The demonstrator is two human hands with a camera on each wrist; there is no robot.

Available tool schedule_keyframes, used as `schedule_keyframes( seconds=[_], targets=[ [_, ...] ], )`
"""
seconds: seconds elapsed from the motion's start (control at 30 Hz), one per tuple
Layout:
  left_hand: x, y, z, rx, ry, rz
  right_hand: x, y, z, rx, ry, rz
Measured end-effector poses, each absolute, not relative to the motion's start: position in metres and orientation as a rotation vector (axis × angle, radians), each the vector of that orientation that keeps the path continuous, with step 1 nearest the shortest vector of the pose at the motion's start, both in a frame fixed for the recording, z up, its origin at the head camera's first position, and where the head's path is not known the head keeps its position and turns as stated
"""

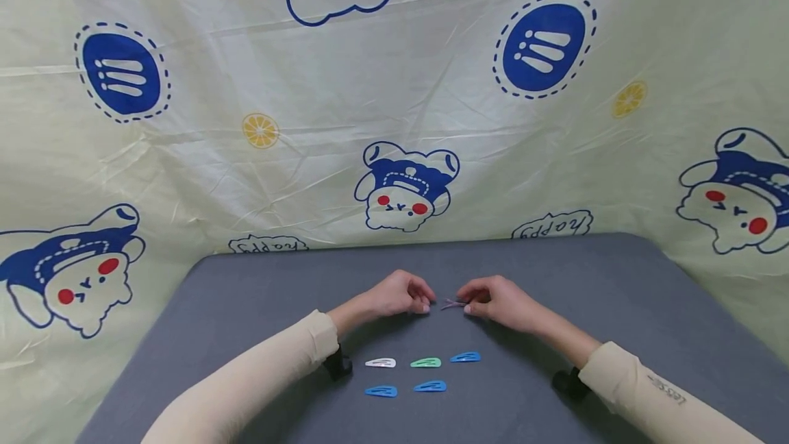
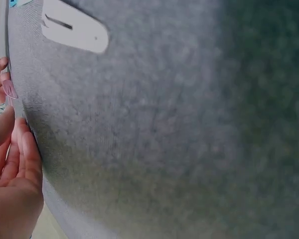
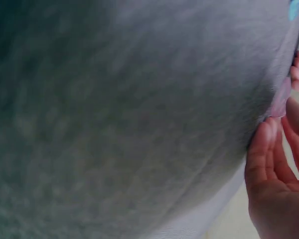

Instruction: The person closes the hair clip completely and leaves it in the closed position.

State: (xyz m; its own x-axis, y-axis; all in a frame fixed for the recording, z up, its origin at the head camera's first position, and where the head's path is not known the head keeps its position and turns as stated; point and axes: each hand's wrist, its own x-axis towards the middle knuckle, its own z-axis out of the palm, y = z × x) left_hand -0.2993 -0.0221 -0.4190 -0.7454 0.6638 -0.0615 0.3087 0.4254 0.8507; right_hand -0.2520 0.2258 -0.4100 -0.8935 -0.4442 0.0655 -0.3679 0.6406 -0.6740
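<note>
Between thumb and fingers of my right hand [image 1: 502,303] is a pinkish-purple snap hair clip [image 1: 453,304], its two parts spread apart at the free end in the head view. That free end points at my left hand [image 1: 397,293], whose bent fingers stand just short of it with nothing between them. The right wrist view shows the pink clip [image 3: 280,99] at the right fingertips, partly covered by the thumb. In the left wrist view the clip [image 2: 10,89] appears just beyond the left thumb. Both hands are low over the grey table [image 1: 277,355].
Nearer the person lie several snap hair clips: a white clip [image 1: 380,362], a green clip [image 1: 426,362] and a blue clip [image 1: 465,357] in one row, with two more blue clips [image 1: 381,391] below. A printed cloth [image 1: 320,88] hangs behind the table.
</note>
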Motion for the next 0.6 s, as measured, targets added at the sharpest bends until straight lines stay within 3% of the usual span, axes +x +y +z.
schedule_keyframes(
  seconds=[0.6],
  targets=[
    [-0.312, -0.024, -0.417, 0.789, 2.150, 1.265, -0.270, 0.226, -0.418, -0.748, 2.729, -1.058]
  ],
)
